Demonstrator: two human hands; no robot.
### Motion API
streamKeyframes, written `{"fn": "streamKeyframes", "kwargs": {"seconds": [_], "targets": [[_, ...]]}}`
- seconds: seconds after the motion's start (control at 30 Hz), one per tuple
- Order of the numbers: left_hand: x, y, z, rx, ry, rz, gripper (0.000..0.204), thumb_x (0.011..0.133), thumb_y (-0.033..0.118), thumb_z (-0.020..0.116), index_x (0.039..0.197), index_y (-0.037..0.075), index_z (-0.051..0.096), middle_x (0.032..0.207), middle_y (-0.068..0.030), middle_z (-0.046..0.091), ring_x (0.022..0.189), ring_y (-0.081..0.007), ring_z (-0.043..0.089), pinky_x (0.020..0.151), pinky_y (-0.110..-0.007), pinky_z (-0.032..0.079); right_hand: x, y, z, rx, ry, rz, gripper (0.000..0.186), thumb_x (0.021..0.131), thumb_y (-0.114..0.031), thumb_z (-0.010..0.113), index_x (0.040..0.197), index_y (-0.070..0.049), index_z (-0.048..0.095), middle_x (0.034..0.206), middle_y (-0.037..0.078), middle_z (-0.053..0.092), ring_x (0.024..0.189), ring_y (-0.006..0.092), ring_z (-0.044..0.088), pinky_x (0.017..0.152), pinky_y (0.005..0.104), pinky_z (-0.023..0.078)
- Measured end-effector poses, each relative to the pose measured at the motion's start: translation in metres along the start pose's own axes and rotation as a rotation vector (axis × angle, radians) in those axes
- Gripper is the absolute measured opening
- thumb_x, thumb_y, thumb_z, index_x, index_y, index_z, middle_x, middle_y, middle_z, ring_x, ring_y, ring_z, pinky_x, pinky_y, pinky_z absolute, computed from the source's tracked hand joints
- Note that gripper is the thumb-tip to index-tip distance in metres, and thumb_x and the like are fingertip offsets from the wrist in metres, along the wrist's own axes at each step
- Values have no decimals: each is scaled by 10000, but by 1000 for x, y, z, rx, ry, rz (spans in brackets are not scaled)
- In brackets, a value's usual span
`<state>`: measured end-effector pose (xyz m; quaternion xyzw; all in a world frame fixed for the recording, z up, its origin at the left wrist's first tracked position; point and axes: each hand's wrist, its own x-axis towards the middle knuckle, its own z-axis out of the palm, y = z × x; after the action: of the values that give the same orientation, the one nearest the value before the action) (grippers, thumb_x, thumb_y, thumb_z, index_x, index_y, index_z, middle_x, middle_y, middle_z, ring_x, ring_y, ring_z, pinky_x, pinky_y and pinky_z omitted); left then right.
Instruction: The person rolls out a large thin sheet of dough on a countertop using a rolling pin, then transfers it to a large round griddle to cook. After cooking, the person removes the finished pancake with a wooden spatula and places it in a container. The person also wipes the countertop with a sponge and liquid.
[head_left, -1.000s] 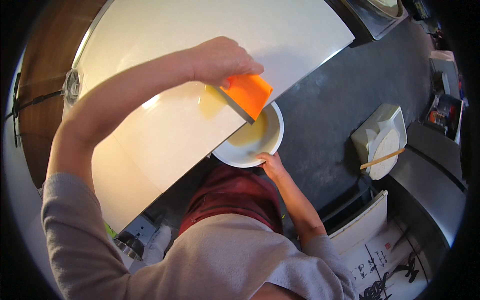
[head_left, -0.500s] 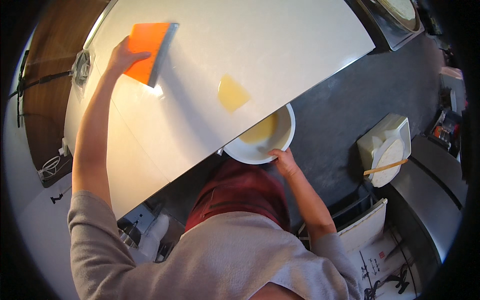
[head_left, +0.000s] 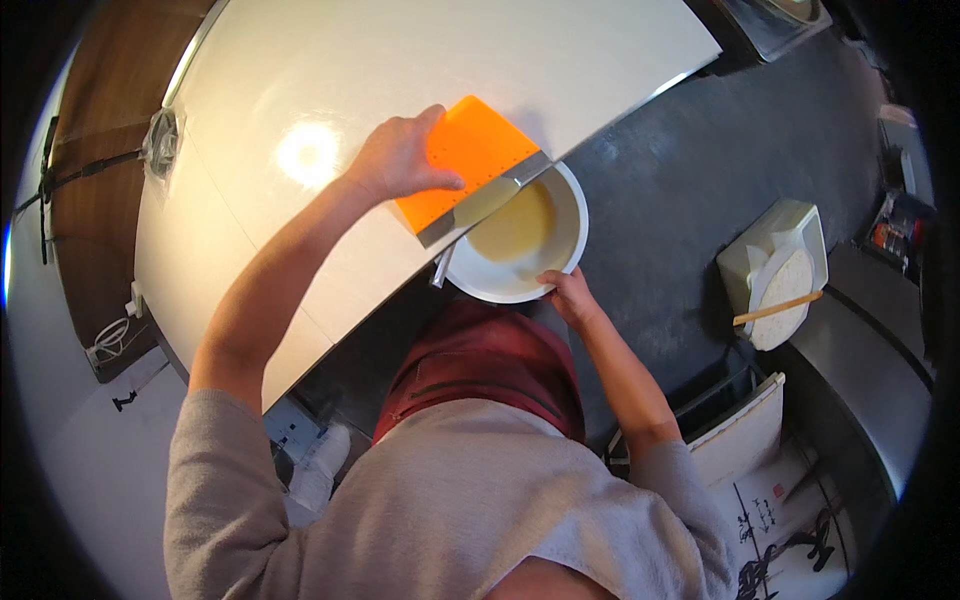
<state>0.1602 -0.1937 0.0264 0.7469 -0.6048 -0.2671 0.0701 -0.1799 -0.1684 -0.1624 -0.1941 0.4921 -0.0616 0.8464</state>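
My left hand [head_left: 408, 158] is closed on a broad orange scraper [head_left: 478, 150] with a grey blade. The blade lies along the counter's edge, and some pale yellow liquid [head_left: 487, 202] shows against it, over the bowl's far side. Below that edge, my right hand [head_left: 570, 295] grips the near right rim of a white bowl [head_left: 572, 225]. A pool of yellow liquid [head_left: 515, 228] covers part of the bowl's bottom. At the bowl's left, a metal handle-like piece [head_left: 441, 268] sticks out from under the counter edge; I cannot make out what it belongs to.
The pale counter [head_left: 290, 60] slants across the upper left. To the right, above the dark floor, stands a whitish bin [head_left: 760, 245] with a wooden stick [head_left: 778, 308] lying across a floury round thing. A metal tray [head_left: 785, 25] is at the top right.
My left hand has swept the scraper right and nearer, from the far left of the counter to its edge over the bowl. The yellow puddle has gone from the counter's middle.
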Motion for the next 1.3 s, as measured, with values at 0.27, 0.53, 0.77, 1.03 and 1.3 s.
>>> {"fn": "streamKeyframes", "kwargs": {"seconds": [0.27,0.53,0.77,1.03,1.3], "targets": [[-50,81,95,207,5,-9,301,869,246,663,1032,81,472,746,-127,657,678,-340,682,566,-466,535,12,22,-12,73,-46,-21,634,765,29,633,1361,-62,439,1194,142,623,1023,305,668,766,461,605],[-80,108,140,121,273,231,140,879,151,600,911,86,480,707,-84,604,604,-276,641,528,-396,502,-1,36,-34,26,22,2,584,758,17,616,1328,-28,498,1187,117,646,1016,291,673,765,426,582],[-75,141,146,-110,78,51,344,871,268,698,1044,34,513,813,-180,671,725,-384,673,630,-461,539,-47,31,-68,134,114,-23,542,746,16,619,1278,-17,517,1105,125,655,933,278,675,640,401,554],[-56,130,129,-713,361,-377,404,857,259,757,1050,-3,517,958,-222,690,904,-377,694,748,-419,552,-117,-2,-76,188,147,-243,538,736,37,604,1266,-9,520,1096,123,636,964,290,660,758,432,574],[13,114,75,-777,745,-195,448,870,337,740,1047,-19,535,952,-232,672,890,-400,672,758,-442,532,-149,-58,-45,243,64,-344,554,738,74,595,1278,-22,518,1114,100,634,1013,272,647,833,418,558]]}}
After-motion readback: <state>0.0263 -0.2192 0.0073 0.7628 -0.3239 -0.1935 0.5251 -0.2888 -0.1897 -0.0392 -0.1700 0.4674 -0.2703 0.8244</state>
